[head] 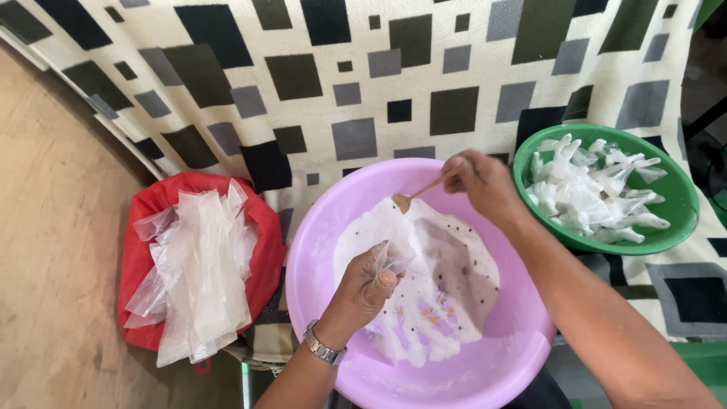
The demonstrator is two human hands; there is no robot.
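My left hand (pixel 365 286) pinches a small clear plastic bag (pixel 392 256) held open over a lilac basin (pixel 322 227). White powder with dark specks (pixel 454 265) lies heaped inside the basin. My right hand (pixel 485 182) grips a small spoon (pixel 413 195) whose bowl hovers at the far edge of the powder, just above and beyond the bag. A metal watch sits on my left wrist.
A green bowl (pixel 670 193) at the right holds several filled, tied-off little bags (pixel 591 189). A red cloth (pixel 261 250) at the left carries a pile of empty clear bags (pixel 197 265). Everything rests on a cream cloth with dark squares (pixel 341 91); wooden floor lies left.
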